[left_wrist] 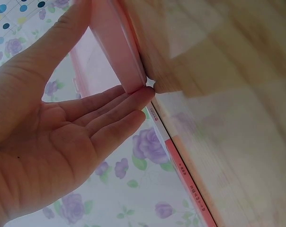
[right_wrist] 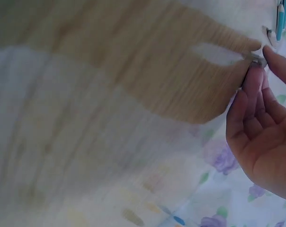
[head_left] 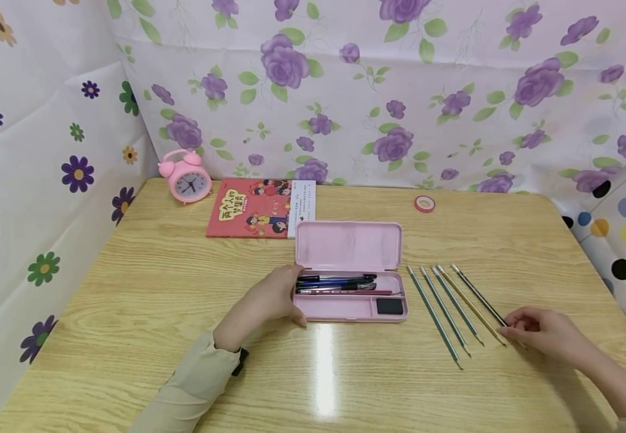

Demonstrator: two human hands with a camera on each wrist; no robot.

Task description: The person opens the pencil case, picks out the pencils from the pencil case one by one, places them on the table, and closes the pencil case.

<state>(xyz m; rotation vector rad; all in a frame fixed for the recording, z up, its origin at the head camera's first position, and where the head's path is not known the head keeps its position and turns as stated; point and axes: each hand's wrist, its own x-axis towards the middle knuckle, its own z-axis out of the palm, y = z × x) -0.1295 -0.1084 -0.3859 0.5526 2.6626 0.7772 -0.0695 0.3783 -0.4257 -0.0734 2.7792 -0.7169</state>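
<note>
An open pink pencil case (head_left: 334, 308) lies on the table with its lid tipped back. My left hand (head_left: 276, 294) holds its left end, thumb at the near corner and fingers at the far side. Inside are several pens (head_left: 340, 280), a dark red pencil (head_left: 353, 293) and a black eraser (head_left: 389, 307) in the front right compartment. To the right lie three green pencils (head_left: 434, 316) and a gold pencil (head_left: 472, 305), roughly side by side. A black striped pencil (head_left: 477, 293) is pinched near its lower end by my right hand (head_left: 548, 334); the fingers hide its tip.
A red book (head_left: 253, 207) lies behind the case, with a pink alarm clock (head_left: 189, 180) at the back left. A roll of red tape (head_left: 424, 204) rests toward the back right. Flowered cloth (head_left: 345, 108) hangs behind the wooden table (head_left: 145, 288).
</note>
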